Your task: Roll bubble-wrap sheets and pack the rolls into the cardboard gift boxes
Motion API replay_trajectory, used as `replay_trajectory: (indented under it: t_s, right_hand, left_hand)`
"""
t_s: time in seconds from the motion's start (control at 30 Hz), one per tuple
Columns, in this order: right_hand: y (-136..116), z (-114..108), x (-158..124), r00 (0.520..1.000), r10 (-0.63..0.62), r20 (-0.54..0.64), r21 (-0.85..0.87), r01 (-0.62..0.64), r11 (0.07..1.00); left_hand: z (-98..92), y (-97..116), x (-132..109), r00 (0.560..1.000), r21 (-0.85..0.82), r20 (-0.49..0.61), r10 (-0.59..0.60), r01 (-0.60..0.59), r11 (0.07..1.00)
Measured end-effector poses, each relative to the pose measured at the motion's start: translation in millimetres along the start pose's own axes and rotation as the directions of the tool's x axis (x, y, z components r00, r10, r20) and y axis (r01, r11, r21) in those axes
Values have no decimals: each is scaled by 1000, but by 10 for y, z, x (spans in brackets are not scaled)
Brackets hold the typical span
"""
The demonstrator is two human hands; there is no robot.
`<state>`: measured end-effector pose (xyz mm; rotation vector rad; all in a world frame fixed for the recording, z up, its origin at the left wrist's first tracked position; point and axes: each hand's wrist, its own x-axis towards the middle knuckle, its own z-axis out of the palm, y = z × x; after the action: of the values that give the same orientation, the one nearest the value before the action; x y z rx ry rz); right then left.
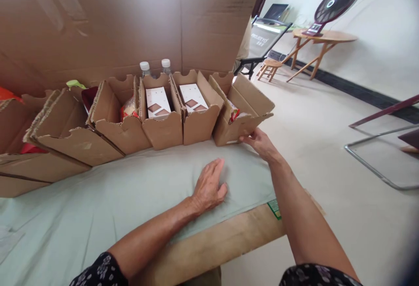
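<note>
My left hand [210, 186] lies on the pale green cloth [140, 199], fingers stretched out and thumb apart, holding nothing. At the right end of a row of open cardboard boxes, my right hand [258, 143] has its fingers bent against the lower right corner of the last cardboard box [231, 130]. Some of those fingers are hidden behind the corner. Inside this box is a red and white packet [234, 112], partly covered by the front wall. To its left, two boxes each hold a white carton with brown squares, the nearer one being this carton [193, 97].
Farther left, a cardboard box [121, 131] holds a red-edged packet. Two capped bottles [166, 64] stand behind the row, before a tall cardboard sheet [131, 24]. The wooden table edge [225, 240] runs along the front. A fan [337, 2] stands on a round table [337, 36].
</note>
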<state>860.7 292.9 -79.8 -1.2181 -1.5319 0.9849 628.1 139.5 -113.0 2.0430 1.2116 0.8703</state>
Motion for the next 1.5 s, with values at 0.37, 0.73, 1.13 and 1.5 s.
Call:
replay_trajectory:
  t_s: [0.37,0.73,1.13,1.5]
  right_hand:
    - [309,467,-1,969,-72,-235,-242,13,970]
    - [305,707,-943,965,-244,-100,-645,124,754]
    - [-137,1650,-1893,889,-365,276,-709,445,547]
    - [-1524,4085,-1810,642,-337,689,-11,474,881]
  left_hand:
    - [30,-15,19,998,112,-8,63,-62,992]
    - [-289,221,-948,954,306,233,188,-256,917]
    - [-1127,219,-2194,972,-205,234,25,25,978]
    - [-2199,-41,-3156,557,-554,-509,-656,371,745]
